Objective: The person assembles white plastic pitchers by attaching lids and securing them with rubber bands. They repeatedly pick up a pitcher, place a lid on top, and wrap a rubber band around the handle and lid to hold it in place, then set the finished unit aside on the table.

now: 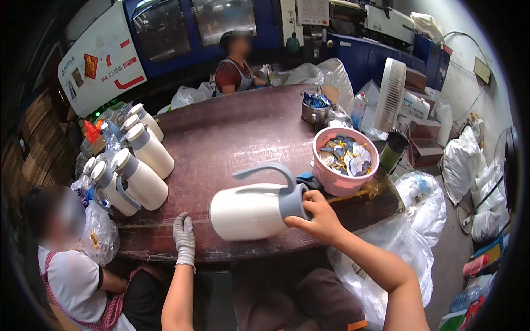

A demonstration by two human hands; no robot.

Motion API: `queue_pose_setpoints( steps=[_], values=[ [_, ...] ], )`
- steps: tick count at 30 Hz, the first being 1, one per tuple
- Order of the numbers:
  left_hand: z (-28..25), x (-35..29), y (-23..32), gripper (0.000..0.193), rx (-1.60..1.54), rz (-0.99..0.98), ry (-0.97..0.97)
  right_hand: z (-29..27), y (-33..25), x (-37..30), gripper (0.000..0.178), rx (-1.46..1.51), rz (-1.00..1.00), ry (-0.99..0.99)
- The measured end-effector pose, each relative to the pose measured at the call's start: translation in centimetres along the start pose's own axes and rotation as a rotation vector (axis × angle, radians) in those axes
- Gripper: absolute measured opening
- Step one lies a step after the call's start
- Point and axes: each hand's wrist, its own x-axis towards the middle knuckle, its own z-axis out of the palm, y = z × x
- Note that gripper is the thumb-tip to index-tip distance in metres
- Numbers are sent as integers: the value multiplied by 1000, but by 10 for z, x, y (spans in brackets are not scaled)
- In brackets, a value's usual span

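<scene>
A white vacuum jug (pixel 248 212) with a grey collar and grey handle lies tilted on its side, its mouth to the right and its handle upward. My bare right hand (pixel 314 219) grips it at the collar, with fingers at the mouth. Whether its body touches the table cannot be made out. In a striped white glove, my left hand (pixel 184 237) rests at the table's near edge, fingers stretched out, holding nothing. A pink bucket (pixel 323 179) of grey and white parts with yellow bits stands just beyond my right hand.
On the left of the dark red table (pixel 204 127), several white jugs (pixel 149 151) stand in a group. A metal pot (pixel 316 115) is at the back right. One person sits at the left (pixel 83 276), another at the far side (pixel 234 71). Plastic bags (pixel 397 248) lie at right.
</scene>
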Motion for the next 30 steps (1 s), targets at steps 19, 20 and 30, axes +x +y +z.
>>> queue_pose_setpoints(
  steps=[19,20,30],
  values=[
    [74,-188,217,26,-46,-506,-1015,-21,274,-310,51,-305,1063,-314],
    [78,-193,218,25,-22,-512,-1050,-10,291,-316,54,-351,1088,-277],
    [114,-214,231,28,81,-511,-1086,74,307,-259,78,-314,1030,42]
  ],
)
